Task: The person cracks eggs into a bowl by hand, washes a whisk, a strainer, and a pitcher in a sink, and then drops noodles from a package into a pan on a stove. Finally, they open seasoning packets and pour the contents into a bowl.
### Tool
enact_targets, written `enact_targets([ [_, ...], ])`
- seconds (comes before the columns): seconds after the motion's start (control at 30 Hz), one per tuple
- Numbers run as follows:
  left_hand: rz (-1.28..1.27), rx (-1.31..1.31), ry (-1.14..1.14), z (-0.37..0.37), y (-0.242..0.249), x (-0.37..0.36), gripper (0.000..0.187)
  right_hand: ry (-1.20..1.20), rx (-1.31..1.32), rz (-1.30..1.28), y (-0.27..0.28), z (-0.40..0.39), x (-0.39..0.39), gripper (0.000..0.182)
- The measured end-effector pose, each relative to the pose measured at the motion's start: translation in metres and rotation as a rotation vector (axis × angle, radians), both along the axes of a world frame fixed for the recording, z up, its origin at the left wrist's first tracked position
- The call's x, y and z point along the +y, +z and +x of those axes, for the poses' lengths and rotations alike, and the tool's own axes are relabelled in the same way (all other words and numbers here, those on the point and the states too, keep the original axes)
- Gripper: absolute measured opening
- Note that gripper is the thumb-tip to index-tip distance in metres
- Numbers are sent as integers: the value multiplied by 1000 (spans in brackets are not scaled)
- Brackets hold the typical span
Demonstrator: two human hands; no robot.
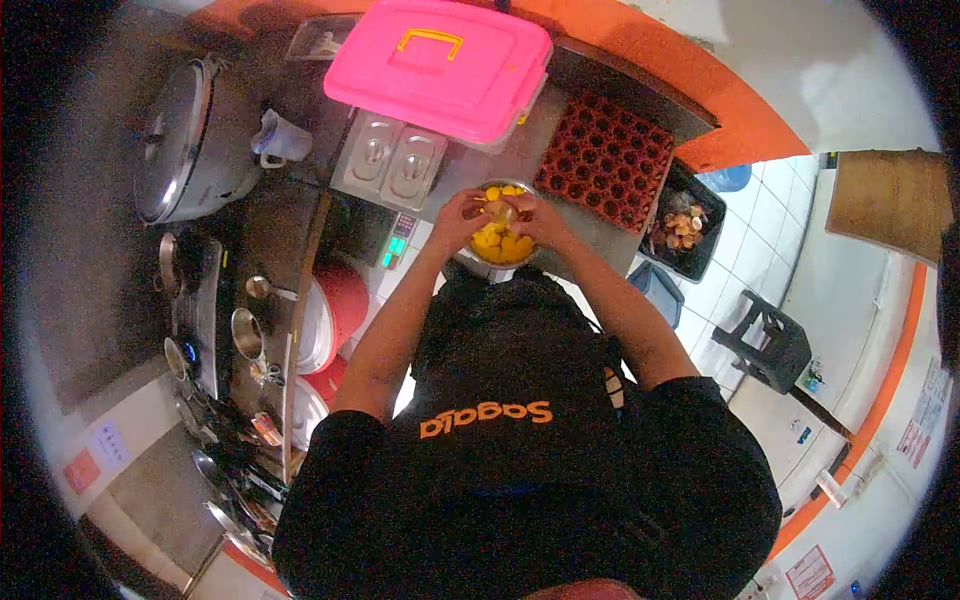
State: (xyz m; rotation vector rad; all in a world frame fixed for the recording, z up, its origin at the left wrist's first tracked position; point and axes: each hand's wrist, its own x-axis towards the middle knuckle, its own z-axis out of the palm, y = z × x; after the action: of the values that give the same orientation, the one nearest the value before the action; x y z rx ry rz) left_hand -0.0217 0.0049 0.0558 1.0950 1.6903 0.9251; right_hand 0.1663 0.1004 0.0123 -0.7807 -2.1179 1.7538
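A metal bowl [519,263] on the counter's near edge holds several yellow egg yolks [490,240]. Above it, my left hand [461,222] and my right hand [534,219] meet, fingers bent inward. Between their fingertips is a pale brown egg [499,211], both hands gripping it; whether the shell is whole or split is too blurred to tell. To the right of my hands lies a reddish-brown egg tray [606,160] with dark hollows.
Eggshells [684,228] fill part of a black bin [706,255] at right. Two lidded steel pans [390,160] and a pink-lidded box [440,65] stand behind the bowl. A large pot [185,145] and a stove [208,320] are at left; a black stool [768,345] is at right.
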Motion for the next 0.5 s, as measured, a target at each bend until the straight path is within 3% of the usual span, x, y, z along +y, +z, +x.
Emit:
enact_targets([
  [0.03, -45, -187, 46, 0, 2, 0, 38, -28, -7, -256, 1, -1, 2, 58],
  [0.07, -92, -375, 91, 2, 4, 0, 40, -30, -4, -255, 2, 1, 3, 58],
  [0.13, -182, -309, 56, 8, 15, 4, 41, -86, -86, -559, 17, 6, 4, 59],
  [0.17, -272, -244, 24, 11, 20, 6, 43, -88, -84, -557, 25, 9, 3, 59],
  [0.23, -208, -162, -40, 17, 10, 5, 44, -197, 118, -998, 37, 18, -1, 54],
  [0.3, -300, -440, 114, 29, 13, 4, 42, -287, 210, -1069, 47, 36, -4, 51],
  [0.37, -225, -407, 103, 33, 18, 0, 45, -373, 304, -1138, 48, 64, -2, 48],
  [0.43, -255, -326, 147, 26, 14, -8, 45, -580, 399, -1270, 30, 110, 6, 31],
  [0.5, -247, -282, 140, 13, 10, -23, 44, -495, 681, -1269, 0, 167, 15, 39],
])
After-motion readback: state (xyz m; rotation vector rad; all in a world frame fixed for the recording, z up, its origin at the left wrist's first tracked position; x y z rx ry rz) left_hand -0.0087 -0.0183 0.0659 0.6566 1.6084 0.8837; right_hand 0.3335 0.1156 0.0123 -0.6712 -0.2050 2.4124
